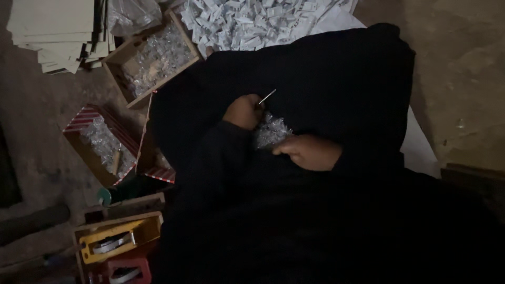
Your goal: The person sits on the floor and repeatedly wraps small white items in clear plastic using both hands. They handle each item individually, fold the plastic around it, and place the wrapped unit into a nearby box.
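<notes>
Dim light and black cloth hide the lap and forearms. The left hand [243, 111] is closed on a thin needle [266, 97] just above the shiny bundle [271, 131]. The right hand [309, 152] grips the bundle's lower edge.

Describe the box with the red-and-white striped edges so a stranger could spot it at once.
Start at the person's dark-clothed lap filling the middle of the view, then look to its left edge on the floor. There sits the striped box, open and holding shiny clear bits. Unlike the plain wooden box above it with similar contents, its flaps carry red-and-white stripes.
</notes>
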